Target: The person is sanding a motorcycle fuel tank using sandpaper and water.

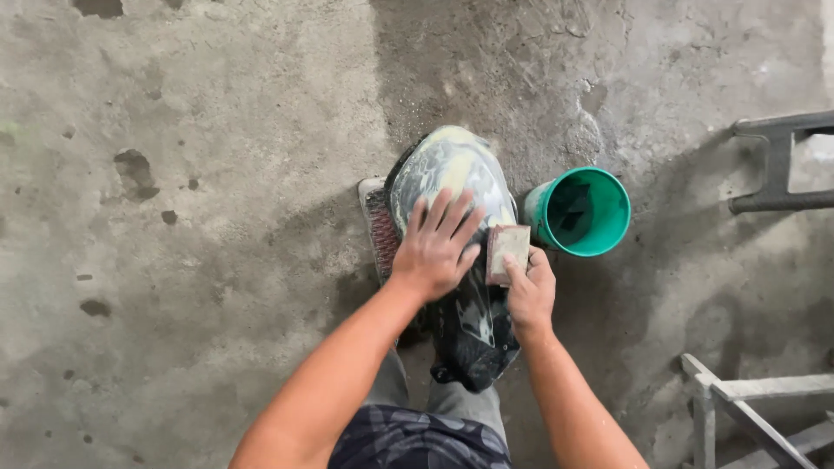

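Green bucket [580, 212] sits beside the putty-smeared panel [452, 174]. Left hand [434, 247] lies spread flat on it, right hand [530, 291] grips a sanding block [507, 252].

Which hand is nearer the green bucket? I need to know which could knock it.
Right. The right hand, gripping a sanding block, sits just beside the green bucket; the left hand lies flat on the curved panel, farther away.

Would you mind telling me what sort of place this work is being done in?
Probably a repair or body workshop: a rough, stained concrete floor, a putty-smeared curved panel being rubbed with a sanding block, a green bucket beside it.
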